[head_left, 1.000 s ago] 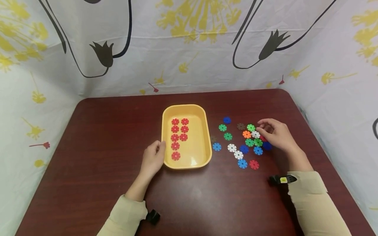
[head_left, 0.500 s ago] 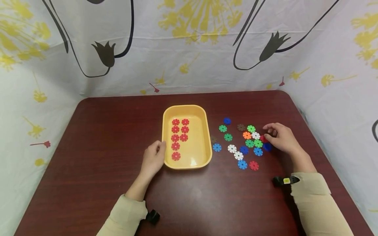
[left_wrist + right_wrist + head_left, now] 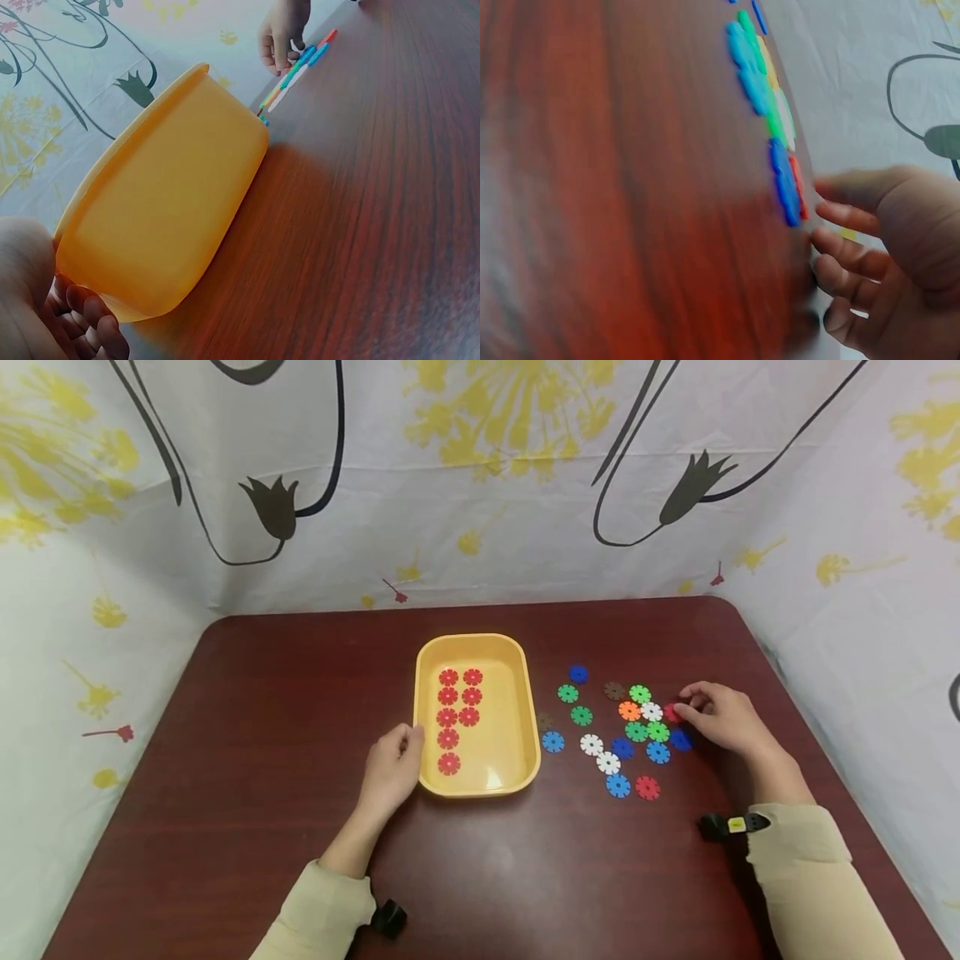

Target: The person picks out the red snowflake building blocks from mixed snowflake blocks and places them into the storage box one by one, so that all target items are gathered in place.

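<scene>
My left hand (image 3: 392,768) grips the left rim of a yellow tray (image 3: 533,718), its fingers curled against the outer wall in the left wrist view. Inside the tray, several red notched plastic discs (image 3: 447,717) lie flat in two columns on the left side. Over on the right, my right hand (image 3: 723,720) reaches a loose red notched disc (image 3: 671,713), with thumb and forefinger right at its edge. The right wrist view shows that red disc (image 3: 798,187) low on the table behind a dark blue disc (image 3: 783,184), the other fingers loosely bent.
Loose notched discs in blue, green, white, orange and brown lie right of the tray, among them a white disc (image 3: 591,744) and an orange disc (image 3: 629,711). Another red disc (image 3: 647,788) lies nearest the front. A patterned cloth (image 3: 525,552) hangs behind the dark wooden table (image 3: 300,693).
My right hand has drawn back to the right from over the light green and white discs to the edge of the red disc. My left hand keeps its hold on the tray.
</scene>
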The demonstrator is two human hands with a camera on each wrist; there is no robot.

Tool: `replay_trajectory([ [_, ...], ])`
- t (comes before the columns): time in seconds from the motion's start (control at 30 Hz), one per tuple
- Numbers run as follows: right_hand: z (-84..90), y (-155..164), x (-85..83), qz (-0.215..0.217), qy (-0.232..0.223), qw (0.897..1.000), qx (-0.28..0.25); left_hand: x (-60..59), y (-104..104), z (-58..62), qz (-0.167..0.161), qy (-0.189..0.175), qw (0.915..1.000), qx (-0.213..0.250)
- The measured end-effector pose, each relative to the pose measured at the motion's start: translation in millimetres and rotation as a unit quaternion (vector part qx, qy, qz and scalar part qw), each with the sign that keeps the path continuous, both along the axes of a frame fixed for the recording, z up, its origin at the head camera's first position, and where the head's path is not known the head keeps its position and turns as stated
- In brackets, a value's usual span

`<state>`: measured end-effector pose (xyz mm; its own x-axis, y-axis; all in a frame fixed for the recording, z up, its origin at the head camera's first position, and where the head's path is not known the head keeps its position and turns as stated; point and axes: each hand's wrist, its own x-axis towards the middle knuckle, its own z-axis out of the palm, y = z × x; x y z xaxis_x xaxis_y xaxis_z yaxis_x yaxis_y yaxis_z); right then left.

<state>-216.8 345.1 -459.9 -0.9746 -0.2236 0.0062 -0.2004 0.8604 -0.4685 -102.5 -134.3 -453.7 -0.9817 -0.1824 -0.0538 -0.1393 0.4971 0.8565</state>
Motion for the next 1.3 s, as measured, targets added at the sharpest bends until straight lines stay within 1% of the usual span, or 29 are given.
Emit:
replay_trajectory([
  [0.1, 0.3, 3, 2.5, 0.014, -0.012, 1.0, 0.004, 1.7, 1, -1.8, -0.001, -0.007, 1.0, 0.001],
  [0.2, -0.2, 4, 3.1, 0.022, -0.015, 1.0, 0.008, 2.5, 1, -2.8, 0.002, -0.005, 1.0, 0.003],
  [0.3, -0.6, 4, 2.7, 0.019, -0.014, 1.0, 0.01, 2.8, 1, -3.3, 0.004, 0.0, 1.0, 0.003],
  [0.53, -2.1, 4, 1.4, 0.018, -0.029, 0.999, 0.019, 3.9, 0, -4.1, 0.006, -0.006, 1.0, 0.002],
  [0.87, -5.7, 4, -1.3, 0.02, -0.04, 0.999, 0.005, 6.9, -1, -3.5, 0.012, -0.013, 0.9998, 0.005],
  [1.0, -2.4, 7, -1.8, 0.008, -0.04, 0.999, 0.011, 4.9, -1, -2.4, 0.01, -0.008, 0.9999, 0.003],
  [1.13, 2.6, 8, -2.8, -0.003, -0.057, 0.998, 0.019, 1.8, 0, -1.1, 0.004, -0.001, 1.0, 0.004],
  [1.3, 5.7, 8, -3.1, -0.001, -0.065, 0.998, 0.014, 0.7, 1, 0.0, 0.001, 0.002, 1.0, 0.008],
])
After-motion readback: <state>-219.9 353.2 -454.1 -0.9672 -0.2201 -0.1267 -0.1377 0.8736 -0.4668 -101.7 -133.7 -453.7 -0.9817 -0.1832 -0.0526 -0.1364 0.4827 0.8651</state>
